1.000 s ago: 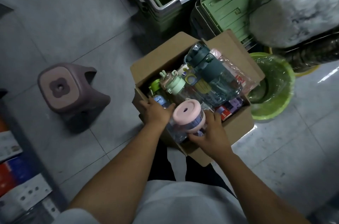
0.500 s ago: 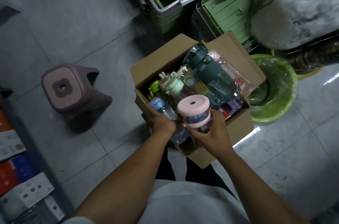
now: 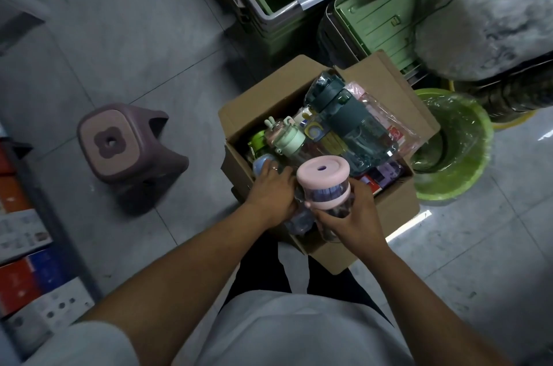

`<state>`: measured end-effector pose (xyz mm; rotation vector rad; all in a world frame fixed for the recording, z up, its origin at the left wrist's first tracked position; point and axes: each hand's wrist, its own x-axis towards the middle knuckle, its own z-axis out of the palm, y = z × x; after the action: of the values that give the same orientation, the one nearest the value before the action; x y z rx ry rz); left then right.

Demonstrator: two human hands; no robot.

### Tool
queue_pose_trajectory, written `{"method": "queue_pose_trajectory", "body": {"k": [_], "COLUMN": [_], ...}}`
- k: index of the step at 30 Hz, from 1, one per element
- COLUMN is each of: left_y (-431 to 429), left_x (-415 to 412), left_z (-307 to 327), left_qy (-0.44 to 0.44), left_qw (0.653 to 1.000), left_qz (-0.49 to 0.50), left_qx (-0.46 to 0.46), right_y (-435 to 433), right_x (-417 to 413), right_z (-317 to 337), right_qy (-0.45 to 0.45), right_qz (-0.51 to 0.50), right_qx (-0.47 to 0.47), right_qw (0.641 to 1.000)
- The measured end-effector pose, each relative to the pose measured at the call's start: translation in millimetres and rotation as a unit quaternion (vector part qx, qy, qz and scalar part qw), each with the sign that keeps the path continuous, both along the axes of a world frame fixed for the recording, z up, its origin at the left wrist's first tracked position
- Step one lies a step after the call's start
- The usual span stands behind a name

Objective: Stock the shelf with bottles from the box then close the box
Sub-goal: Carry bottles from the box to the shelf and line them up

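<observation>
Bottle with pink lid [image 3: 323, 175] is gripped by the right hand [image 3: 354, 217] over the box [image 3: 395, 210] near edge, likely for stocking; the left hand [image 3: 270, 192] curls round a blue-capped bottle [image 3: 262, 163] inside.

Cardboard box [image 3: 398, 210]: flaps open, on the floor directly beneath both hands, packed with bottles. Pink-lidded clear bottle [image 3: 324, 186]: upright, the hole in its lid facing up, gripped by the right hand [image 3: 350, 219] above the box's near side. Blue-capped clear bottle [image 3: 263, 163]: lying in the box, held by the left hand [image 3: 270, 192]. Beyond the hands, a mint-lidded bottle [image 3: 287, 141] and a large dark green bottle [image 3: 350, 126] lie on top of the load.
</observation>
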<state>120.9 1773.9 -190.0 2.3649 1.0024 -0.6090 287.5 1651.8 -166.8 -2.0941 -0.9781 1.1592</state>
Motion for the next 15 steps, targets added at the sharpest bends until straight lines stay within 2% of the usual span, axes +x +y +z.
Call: {"method": "queue_pose_trajectory", "body": {"k": [7, 12, 15], "left_y": [-18.3, -31.3, -28.6], "left_x": [6.4, 4.3, 16.1], "left_z": [-3.9, -14.1, -12.4], "left_qy": [0.094, 0.067, 0.070], "left_qw": [0.989, 0.994, 0.983], "left_qz": [-0.117, 0.052, 0.165], "left_qx": [0.013, -0.071, -0.037], "right_y": [-1.8, -4.5, -7.8], "right_x": [-1.6, -0.7, -0.7], "right_z": [-9.3, -9.0, -6.2], "right_qy": [0.014, 0.015, 0.008], "right_qz": [-0.005, -0.014, -0.021], "right_qx": [-0.003, -0.003, -0.002], "right_qw": [1.000, 1.000, 1.000]}}
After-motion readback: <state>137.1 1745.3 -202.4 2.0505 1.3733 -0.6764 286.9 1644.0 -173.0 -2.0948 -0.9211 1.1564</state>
